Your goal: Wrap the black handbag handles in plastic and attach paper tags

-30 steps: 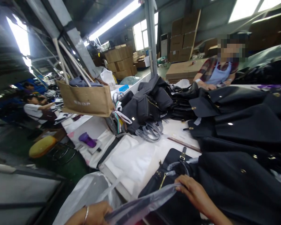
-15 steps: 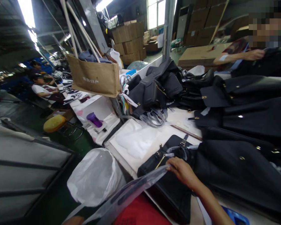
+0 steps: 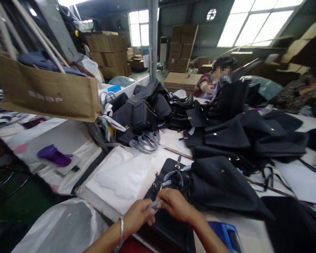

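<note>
My left hand [image 3: 138, 215], with a silver bangle at its wrist, is closed on a short visible piece of clear plastic strip [image 3: 155, 203]. Close beside it, my right hand [image 3: 173, 204] pinches the same strip from the other side. Most of the strip is hidden by my fingers. Both hands are just over a black bag [image 3: 171, 230] lying at the table edge. That bag has gold zips and buckles, and clear plastic is wrapped round its handle [image 3: 183, 178].
More black bags [image 3: 221, 182] lie in a heap to the right and behind. A white plastic sack [image 3: 60, 228] stands below left. A brown tote [image 3: 50, 95] hangs upper left. A blue object [image 3: 226, 235] lies near my right forearm. Two people sit across the table.
My left hand has come up from the lower edge to meet my right hand. The strip, stretched long between them before, now shows only a short piece. The view has swung right.
</note>
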Available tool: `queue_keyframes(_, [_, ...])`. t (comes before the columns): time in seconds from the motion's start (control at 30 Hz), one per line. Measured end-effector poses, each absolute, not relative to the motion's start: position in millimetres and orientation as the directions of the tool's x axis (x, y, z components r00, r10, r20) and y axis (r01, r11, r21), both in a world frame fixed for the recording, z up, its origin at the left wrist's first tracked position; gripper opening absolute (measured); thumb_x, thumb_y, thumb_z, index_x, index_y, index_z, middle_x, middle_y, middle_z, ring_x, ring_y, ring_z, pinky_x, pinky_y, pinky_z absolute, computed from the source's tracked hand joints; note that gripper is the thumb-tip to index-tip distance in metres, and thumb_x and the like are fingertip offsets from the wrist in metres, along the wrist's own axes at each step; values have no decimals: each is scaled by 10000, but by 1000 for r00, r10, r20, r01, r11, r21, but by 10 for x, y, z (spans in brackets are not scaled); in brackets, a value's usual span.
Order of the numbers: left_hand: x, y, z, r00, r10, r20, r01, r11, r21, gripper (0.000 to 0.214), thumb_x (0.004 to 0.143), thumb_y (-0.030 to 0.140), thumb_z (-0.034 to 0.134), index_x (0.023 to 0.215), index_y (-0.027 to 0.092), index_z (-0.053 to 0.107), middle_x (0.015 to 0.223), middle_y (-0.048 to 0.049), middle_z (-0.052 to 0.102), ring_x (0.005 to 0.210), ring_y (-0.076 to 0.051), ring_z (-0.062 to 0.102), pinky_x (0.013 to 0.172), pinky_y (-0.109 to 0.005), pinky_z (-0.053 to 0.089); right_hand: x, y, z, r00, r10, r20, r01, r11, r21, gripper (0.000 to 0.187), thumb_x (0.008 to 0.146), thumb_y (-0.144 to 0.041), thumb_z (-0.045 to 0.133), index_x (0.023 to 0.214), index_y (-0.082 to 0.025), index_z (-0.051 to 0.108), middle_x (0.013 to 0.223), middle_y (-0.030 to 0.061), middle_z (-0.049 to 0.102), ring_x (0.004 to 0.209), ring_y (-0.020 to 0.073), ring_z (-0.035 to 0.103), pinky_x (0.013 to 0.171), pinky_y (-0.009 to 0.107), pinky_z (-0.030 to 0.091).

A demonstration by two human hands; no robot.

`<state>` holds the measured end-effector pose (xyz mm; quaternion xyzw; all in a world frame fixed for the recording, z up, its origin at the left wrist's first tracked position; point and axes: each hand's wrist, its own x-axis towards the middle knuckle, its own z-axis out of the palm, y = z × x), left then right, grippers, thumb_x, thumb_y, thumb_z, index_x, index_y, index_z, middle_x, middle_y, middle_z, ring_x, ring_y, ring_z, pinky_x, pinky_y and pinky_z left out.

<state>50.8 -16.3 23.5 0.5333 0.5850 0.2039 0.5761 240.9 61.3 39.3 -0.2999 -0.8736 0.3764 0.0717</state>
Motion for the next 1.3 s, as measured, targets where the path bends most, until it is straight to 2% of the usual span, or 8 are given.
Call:
queue_keyframes(0.1, [433, -99, 89, 303, 799, -519, 298, 438, 849, 267, 824, 384, 447, 821, 142, 560, 616, -12, 646, 474, -119, 554, 490, -227, 396, 2427, 632, 428, -763, 639, -102, 495, 475, -727, 191, 829, -231, 593, 1021, -233, 590, 940, 5, 664, 863, 165, 591, 759, 238, 397])
queue_keyframes(0.17, [305, -63, 63, 331, 772, -542, 280, 468, 838, 277, 816, 411, 468, 797, 146, 544, 587, 8, 613, 442, -99, 505, 463, -212, 354, 2485, 673, 405, -720, 687, -95, 525, 450, -722, 301, 811, -263, 629, 1105, -245, 564, 1020, 17, 660, 940, 187, 584, 828, 267, 395])
queue_keyframes(0.23, [166, -21, 75, 365, 739, -567, 273, 497, 824, 287, 807, 431, 492, 773, 150, 538, 562, 22, 587, 430, -90, 472, 455, -209, 335, 2537, 722, 359, -706, 699, -118, 546, 431, -718, 248, 829, -273, 612, 1076, -250, 591, 1022, 15, 669, 959, 191, 587, 855, 279, 389])
queue_keyframes(0.5, [-177, 156, 135, 455, 644, -616, 271, 558, 784, 247, 804, 402, 551, 773, 157, 535, 572, 37, 570, 467, -86, 452, 476, -209, 333, 2456, 885, 212, -773, 553, -312, 510, 250, -823, 202, 857, -313, 557, 1022, -269, 663, 825, -31, 697, 753, 143, 626, 665, 205, 412])
queue_keyframes(0.9, [38, 275, -10, 429, 654, -624, 364, 507, 781, 502, 865, 610, 352, 787, 156, 552, 568, 31, 531, 443, -90, 428, 452, -215, 315, 2184, 982, 258, -807, 547, -222, 530, 506, -681, 153, 838, -254, 548, 934, -221, 663, 868, 33, 712, 833, 193, 635, 741, 254, 398])
queue_keyframes(1.03, [30, 278, -33, 355, 678, -644, 441, 486, 755, 459, 871, 580, 365, 722, 174, 518, 541, 45, 497, 442, -93, 399, 450, -218, 297, 2342, 1088, 222, -800, 551, -236, 546, 508, -666, 235, 858, -354, 552, 1037, -229, 637, 877, 43, 703, 842, 210, 618, 773, 285, 397])
queue_keyframes(1.17, [-24, 331, 36, 341, 699, -629, 487, 440, 754, 436, 875, 560, 370, 691, 186, 499, 564, 37, 496, 496, -113, 442, 490, -228, 338, 2564, 1270, 160, -807, 526, -268, 559, 534, -634, 205, 894, -314, 493, 881, -217, 674, 793, 26, 699, 776, 188, 616, 755, 277, 385])
queue_keyframes(1.3, [24, 379, 80, 369, 660, -655, 492, 459, 740, 462, 870, 589, 347, 712, 186, 507, 594, 20, 522, 514, -121, 456, 508, -234, 351, 2578, 1319, 171, -852, 446, -274, 498, 531, -685, 223, 906, -282, 461, 898, -213, 673, 820, 21, 702, 772, 161, 616, 684, 234, 373])
